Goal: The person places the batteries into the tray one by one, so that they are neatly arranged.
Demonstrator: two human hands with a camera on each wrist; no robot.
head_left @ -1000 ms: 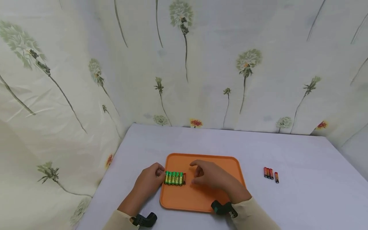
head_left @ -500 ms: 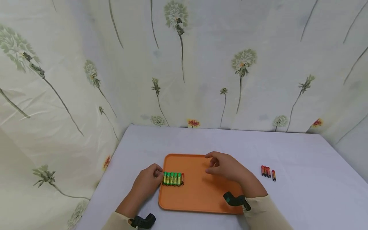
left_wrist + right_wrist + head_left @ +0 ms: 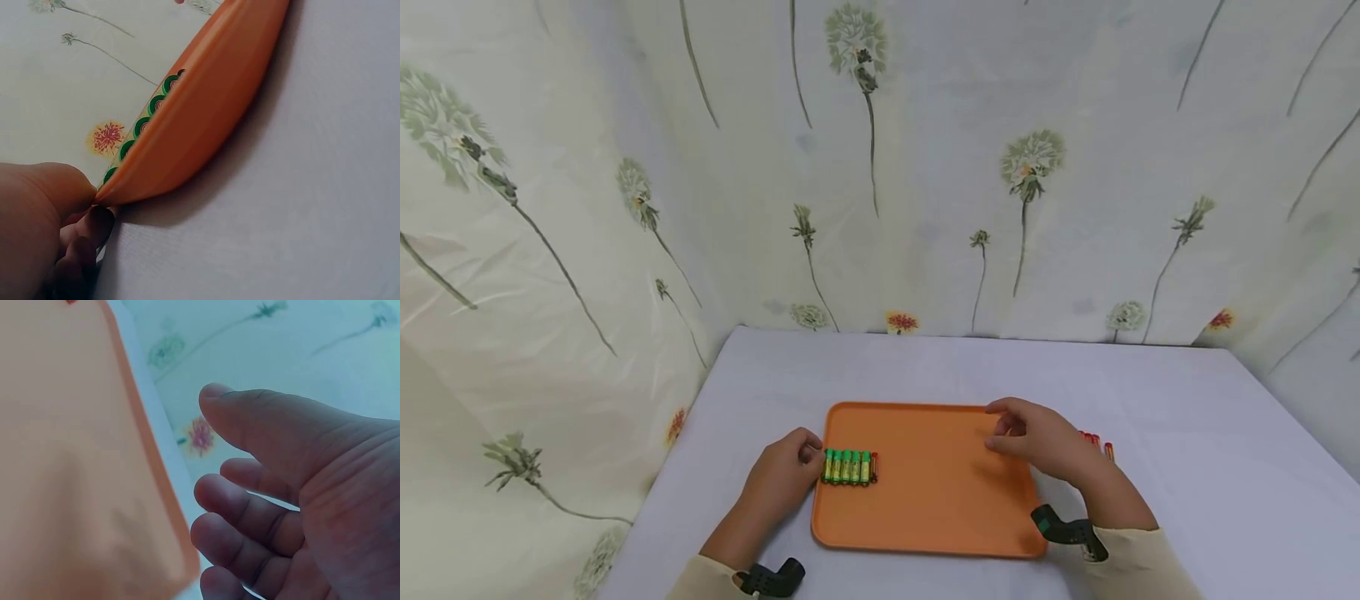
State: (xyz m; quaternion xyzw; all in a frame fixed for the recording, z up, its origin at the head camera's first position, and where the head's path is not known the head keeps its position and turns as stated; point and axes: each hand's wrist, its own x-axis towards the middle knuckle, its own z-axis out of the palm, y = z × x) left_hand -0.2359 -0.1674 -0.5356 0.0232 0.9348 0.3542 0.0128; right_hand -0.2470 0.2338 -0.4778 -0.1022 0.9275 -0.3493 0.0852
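An orange tray point(image 3: 925, 517) lies on the table. My left hand point(image 3: 784, 471) is at its left side, and in the left wrist view the thumb and a finger pinch the tray's rim point(image 3: 187, 144). Just inside that rim, several green-and-gold batteries point(image 3: 847, 467) lie in a row, with one red battery point(image 3: 874, 467) at the row's right end. My right hand point(image 3: 1045, 437) hovers over the tray's right edge, its fingers loosely bent and apart. Nothing is between its thumb and fingers in the right wrist view point(image 3: 269, 487).
More red batteries point(image 3: 1108, 451) lie on the white table beyond the tray's right side, partly hidden behind my right hand. A floral-patterned sheet point(image 3: 925, 167) hangs along the back and left edges of the table point(image 3: 1210, 433).
My right hand has moved rightward across the tray from near the battery row to the right edge, and now partly covers the loose red batteries. The left hand stays at the rim.
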